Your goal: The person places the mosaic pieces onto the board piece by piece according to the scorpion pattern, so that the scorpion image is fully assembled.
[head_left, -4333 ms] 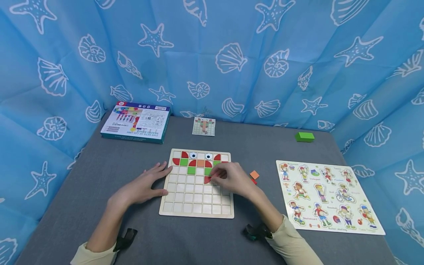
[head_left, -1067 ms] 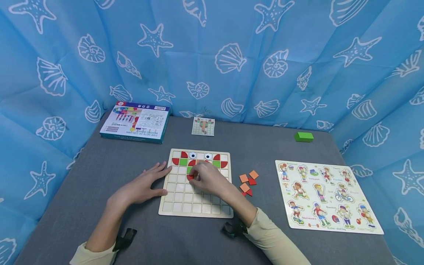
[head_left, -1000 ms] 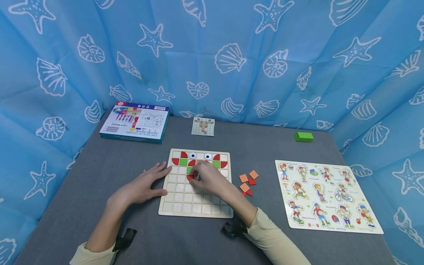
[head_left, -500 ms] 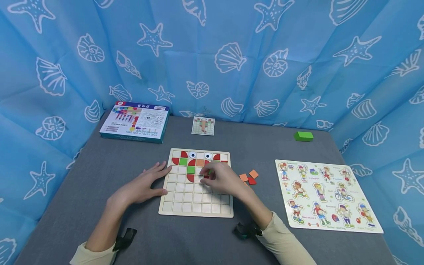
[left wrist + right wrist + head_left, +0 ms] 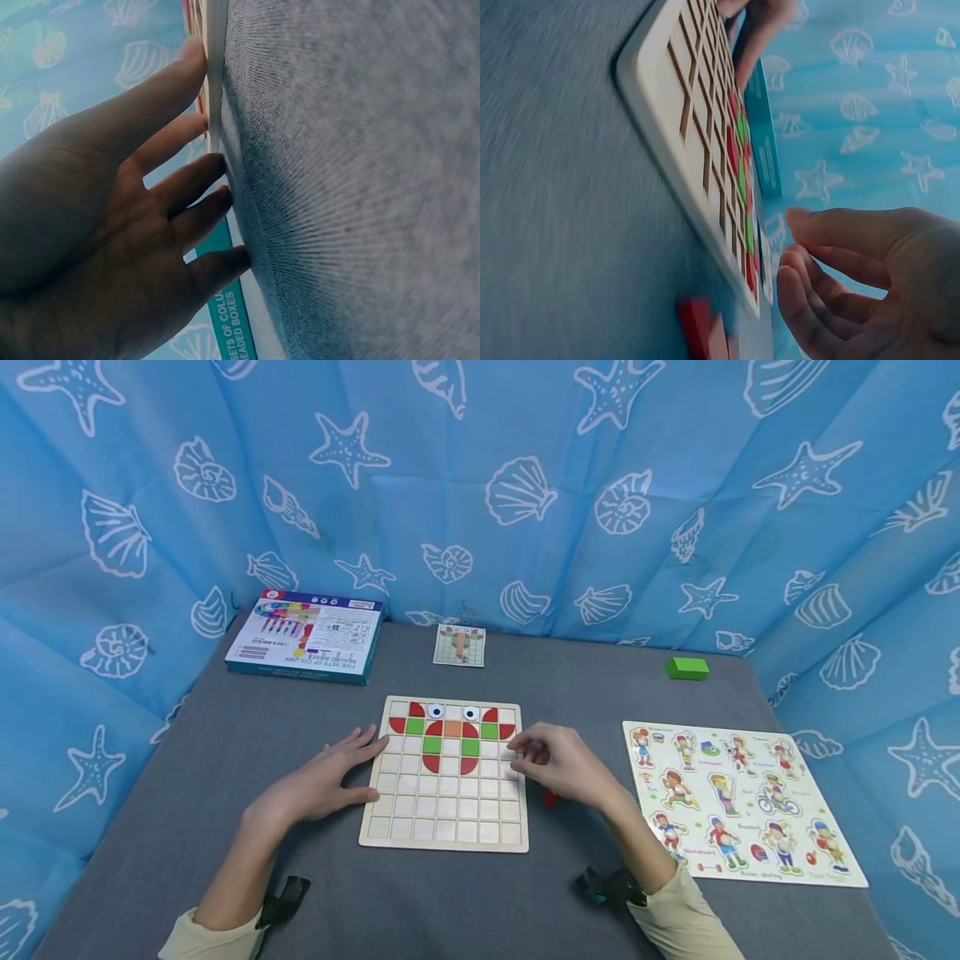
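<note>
A wooden grid board (image 5: pixel 446 831) lies on the table. In its far rows sit red quarter-circle tiles (image 5: pixel 468 765), green square tiles (image 5: pixel 432 745), an orange square tile (image 5: pixel 453 728) and two eye tiles (image 5: pixel 471 713). My left hand (image 5: pixel 326 781) rests beside the board's left edge, fingers extended, touching it. Over the board's right edge hovers my right hand (image 5: pixel 558 764), fingers loosely bent, thumb and forefinger apart. The right wrist view shows nothing held by this right hand (image 5: pixel 877 277). Beneath it lie loose red pieces (image 5: pixel 551 798); the others are mostly hidden.
A small pattern card (image 5: pixel 460 647) lies beyond the board. The boxed bead set (image 5: pixel 306 637) is at the back left. A green block (image 5: pixel 687 669) stands at the back right, and a puzzle board with sports figures (image 5: pixel 742 802) occupies the right side.
A second red quarter-circle has been set below the left green square. My right hand has let go and moved right, off the grid toward the loose pieces. The left hand stays put.
</note>
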Available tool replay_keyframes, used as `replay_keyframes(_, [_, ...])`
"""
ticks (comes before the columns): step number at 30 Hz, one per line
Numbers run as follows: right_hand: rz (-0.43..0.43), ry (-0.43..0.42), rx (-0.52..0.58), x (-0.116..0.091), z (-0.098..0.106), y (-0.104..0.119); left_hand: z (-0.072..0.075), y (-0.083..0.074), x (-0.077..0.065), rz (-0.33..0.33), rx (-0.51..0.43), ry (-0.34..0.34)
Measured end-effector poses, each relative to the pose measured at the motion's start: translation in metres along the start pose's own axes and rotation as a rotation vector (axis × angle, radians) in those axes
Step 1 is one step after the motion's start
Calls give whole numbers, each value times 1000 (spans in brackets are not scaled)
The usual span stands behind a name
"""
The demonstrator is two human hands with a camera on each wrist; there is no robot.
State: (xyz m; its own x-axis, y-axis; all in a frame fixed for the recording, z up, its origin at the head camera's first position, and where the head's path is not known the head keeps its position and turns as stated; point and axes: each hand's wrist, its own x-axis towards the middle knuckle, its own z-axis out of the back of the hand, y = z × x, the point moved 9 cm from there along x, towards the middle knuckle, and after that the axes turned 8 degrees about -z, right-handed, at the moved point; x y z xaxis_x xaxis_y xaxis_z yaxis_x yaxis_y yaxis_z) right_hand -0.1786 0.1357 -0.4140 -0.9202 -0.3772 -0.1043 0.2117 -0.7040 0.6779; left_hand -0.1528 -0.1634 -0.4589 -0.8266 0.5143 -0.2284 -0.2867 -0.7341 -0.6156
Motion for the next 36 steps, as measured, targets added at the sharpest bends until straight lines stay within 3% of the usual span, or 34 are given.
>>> replay_keyframes(8, [-71, -66, -126, -9, 22, -39, -2, 2, 1, 6, 9, 4])
replay_keyframes(13, [-110, -48, -170, -8, 26, -51, -2, 3, 0, 9, 9, 2])
replay_keyframes(36, [-89, 81, -91, -2, 20, -57, -1, 2, 0, 15, 2, 6])
